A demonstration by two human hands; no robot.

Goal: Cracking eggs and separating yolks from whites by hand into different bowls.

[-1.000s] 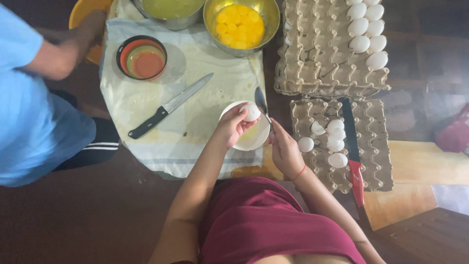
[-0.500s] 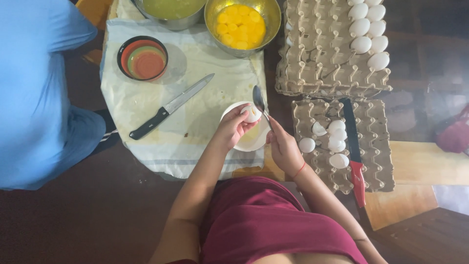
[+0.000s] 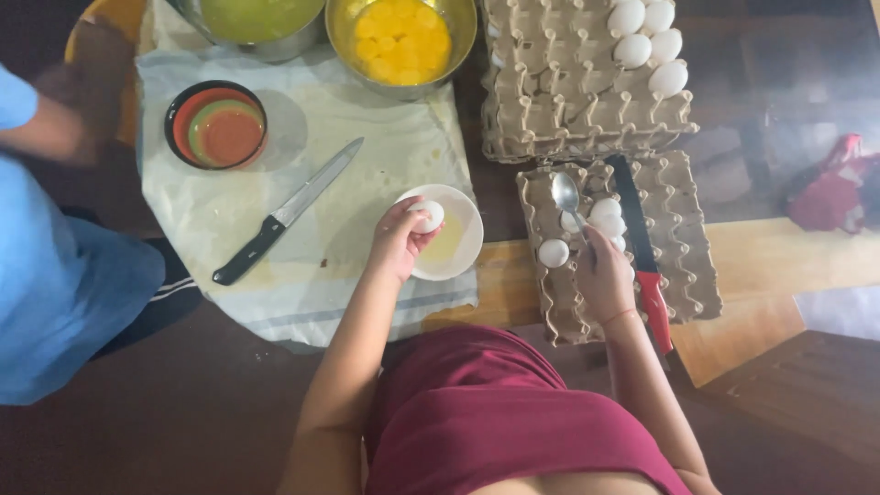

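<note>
My left hand (image 3: 400, 243) holds a white egg (image 3: 428, 215) over a small white bowl (image 3: 461, 246) that has a little clear liquid in it. My right hand (image 3: 605, 275) grips a metal spoon (image 3: 566, 194) above the near egg tray (image 3: 678, 247), beside a few white eggs (image 3: 606, 218). One egg (image 3: 553, 253) sits alone in that tray. A red-handled knife (image 3: 642, 247) lies along the tray on my right.
A black-handled knife (image 3: 284, 215) lies on the cloth (image 3: 302, 275). At the back stand a metal bowl of yolks (image 3: 401, 41), a bowl of pale liquid (image 3: 257, 23), nested coloured bowls (image 3: 216, 125) and a stack of egg trays (image 3: 587, 101). A person in blue (image 3: 55, 257) is at the left.
My right hand has moved the spoon away from the white bowl, rightwards to over the near egg tray. My left hand still holds the egg at the bowl. The person in blue shifted.
</note>
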